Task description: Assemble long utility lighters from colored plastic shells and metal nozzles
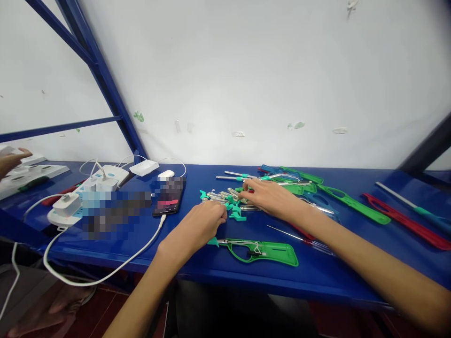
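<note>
My left hand [206,218] is closed, its fingers curled down at the near edge of a pile of small metal parts [223,196]. Whatever lies in those fingers is hidden. My right hand [266,195] reaches over the pile from the right, fingers bent and apart, fingertips touching the metal parts. Teal plastic pieces [238,213] lie between the two hands. Just below my left hand is a green lighter half-shell [278,253] with a metal tube, white wire and a black part inside. A thin screwdriver [306,241] with a clear and red handle lies under my right forearm.
More green shells [355,206], red shells [405,220] and metal tubes [394,193] lie rightward on the blue table [141,263]. Leftward are a phone [169,199], a white cable [105,279] and a power strip [66,211]. Another person's hand [14,162] shows far left.
</note>
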Action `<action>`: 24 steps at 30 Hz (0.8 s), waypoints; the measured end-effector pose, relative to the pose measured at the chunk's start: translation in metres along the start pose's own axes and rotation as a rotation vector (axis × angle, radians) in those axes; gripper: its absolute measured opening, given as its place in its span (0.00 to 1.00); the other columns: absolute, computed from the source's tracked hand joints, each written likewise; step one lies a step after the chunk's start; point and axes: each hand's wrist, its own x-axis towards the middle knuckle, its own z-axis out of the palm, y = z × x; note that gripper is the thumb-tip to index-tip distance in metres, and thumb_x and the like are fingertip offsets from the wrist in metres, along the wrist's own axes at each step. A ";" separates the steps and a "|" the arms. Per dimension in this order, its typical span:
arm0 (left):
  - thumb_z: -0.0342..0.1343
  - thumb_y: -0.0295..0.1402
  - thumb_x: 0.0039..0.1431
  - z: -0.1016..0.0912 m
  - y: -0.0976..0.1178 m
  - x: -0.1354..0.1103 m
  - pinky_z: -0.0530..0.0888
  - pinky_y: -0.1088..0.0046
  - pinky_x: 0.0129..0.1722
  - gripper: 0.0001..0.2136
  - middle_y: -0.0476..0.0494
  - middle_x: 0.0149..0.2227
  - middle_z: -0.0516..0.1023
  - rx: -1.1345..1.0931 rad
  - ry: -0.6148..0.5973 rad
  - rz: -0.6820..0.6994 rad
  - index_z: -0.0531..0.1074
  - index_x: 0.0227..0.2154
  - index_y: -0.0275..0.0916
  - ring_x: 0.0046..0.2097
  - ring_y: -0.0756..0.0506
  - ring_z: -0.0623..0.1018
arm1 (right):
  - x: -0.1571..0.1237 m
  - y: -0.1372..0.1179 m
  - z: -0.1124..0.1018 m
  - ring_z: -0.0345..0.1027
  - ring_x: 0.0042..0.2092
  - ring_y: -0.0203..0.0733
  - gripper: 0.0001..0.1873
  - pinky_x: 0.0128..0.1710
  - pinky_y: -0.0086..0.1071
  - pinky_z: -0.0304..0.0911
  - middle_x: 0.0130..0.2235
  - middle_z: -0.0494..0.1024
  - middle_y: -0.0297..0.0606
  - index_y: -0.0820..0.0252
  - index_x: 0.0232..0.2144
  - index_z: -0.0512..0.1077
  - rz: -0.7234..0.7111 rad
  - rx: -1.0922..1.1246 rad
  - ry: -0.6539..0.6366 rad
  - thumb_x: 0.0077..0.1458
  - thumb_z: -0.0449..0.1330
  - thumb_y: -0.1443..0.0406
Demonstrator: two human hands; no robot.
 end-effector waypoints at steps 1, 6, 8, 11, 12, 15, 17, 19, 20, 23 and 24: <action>0.49 0.22 0.71 0.000 0.002 0.000 0.70 0.66 0.39 0.11 0.41 0.40 0.81 0.022 -0.002 0.003 0.75 0.36 0.39 0.42 0.39 0.80 | 0.001 -0.001 0.001 0.72 0.42 0.45 0.17 0.36 0.34 0.63 0.50 0.77 0.46 0.58 0.52 0.74 0.002 0.005 0.009 0.66 0.56 0.76; 0.46 0.22 0.72 -0.001 0.011 -0.004 0.72 0.63 0.40 0.12 0.37 0.42 0.80 0.100 -0.005 0.002 0.74 0.39 0.36 0.41 0.38 0.80 | 0.005 -0.005 -0.008 0.73 0.47 0.48 0.12 0.45 0.40 0.66 0.52 0.80 0.46 0.58 0.51 0.73 0.065 0.078 0.119 0.70 0.56 0.73; 0.46 0.23 0.72 -0.002 0.012 -0.003 0.72 0.63 0.40 0.11 0.36 0.43 0.80 0.115 0.004 -0.011 0.74 0.39 0.36 0.42 0.37 0.80 | 0.004 -0.010 -0.024 0.73 0.48 0.49 0.09 0.46 0.40 0.67 0.50 0.81 0.45 0.59 0.51 0.72 0.126 0.127 0.198 0.72 0.55 0.69; 0.48 0.24 0.71 -0.002 0.012 -0.002 0.73 0.62 0.39 0.10 0.36 0.41 0.80 0.131 0.013 -0.028 0.75 0.38 0.36 0.41 0.37 0.81 | -0.003 -0.029 -0.059 0.74 0.46 0.46 0.09 0.46 0.38 0.67 0.47 0.81 0.43 0.60 0.52 0.69 0.250 0.204 0.340 0.74 0.54 0.62; 0.48 0.24 0.71 -0.002 0.012 -0.001 0.73 0.63 0.39 0.10 0.36 0.41 0.81 0.136 0.016 -0.032 0.75 0.38 0.36 0.41 0.37 0.81 | -0.006 -0.037 -0.072 0.75 0.46 0.43 0.10 0.46 0.36 0.67 0.47 0.81 0.42 0.60 0.52 0.69 0.289 0.223 0.390 0.75 0.53 0.62; 0.48 0.23 0.70 -0.001 0.011 0.000 0.73 0.63 0.38 0.11 0.36 0.39 0.81 0.152 0.028 -0.045 0.75 0.36 0.36 0.39 0.37 0.81 | -0.019 -0.062 -0.104 0.75 0.38 0.37 0.08 0.39 0.31 0.66 0.40 0.81 0.33 0.55 0.48 0.72 0.484 0.457 0.585 0.74 0.54 0.61; 0.47 0.21 0.69 0.002 0.010 0.001 0.73 0.63 0.37 0.12 0.36 0.38 0.81 0.161 0.042 -0.055 0.75 0.35 0.36 0.38 0.37 0.81 | -0.027 -0.075 -0.115 0.73 0.34 0.36 0.09 0.34 0.30 0.63 0.36 0.80 0.30 0.52 0.46 0.73 0.581 0.565 0.601 0.74 0.53 0.60; 0.47 0.20 0.68 0.003 0.009 0.002 0.73 0.64 0.36 0.12 0.35 0.37 0.81 0.161 0.059 -0.061 0.75 0.35 0.35 0.38 0.37 0.81 | -0.035 -0.082 -0.117 0.68 0.31 0.35 0.10 0.31 0.30 0.61 0.34 0.78 0.28 0.50 0.45 0.74 0.624 0.610 0.580 0.74 0.53 0.59; 0.48 0.20 0.68 0.002 0.009 0.002 0.72 0.64 0.36 0.12 0.35 0.37 0.81 0.156 0.069 -0.060 0.75 0.34 0.35 0.37 0.37 0.81 | -0.040 -0.083 -0.116 0.67 0.30 0.35 0.10 0.29 0.30 0.60 0.33 0.78 0.27 0.49 0.44 0.75 0.639 0.623 0.567 0.74 0.54 0.58; 0.50 0.20 0.66 -0.007 0.010 -0.002 0.71 0.65 0.34 0.10 0.37 0.35 0.81 0.110 0.115 -0.054 0.75 0.33 0.36 0.37 0.38 0.81 | -0.051 -0.081 -0.108 0.62 0.26 0.34 0.12 0.25 0.30 0.57 0.33 0.77 0.27 0.48 0.45 0.76 0.698 0.685 0.498 0.73 0.54 0.55; 0.50 0.21 0.66 -0.012 0.011 -0.004 0.71 0.66 0.33 0.10 0.38 0.35 0.81 0.085 0.138 -0.049 0.74 0.33 0.36 0.36 0.38 0.81 | -0.055 -0.079 -0.105 0.61 0.25 0.34 0.13 0.24 0.31 0.56 0.32 0.77 0.27 0.49 0.45 0.76 0.711 0.713 0.466 0.73 0.53 0.54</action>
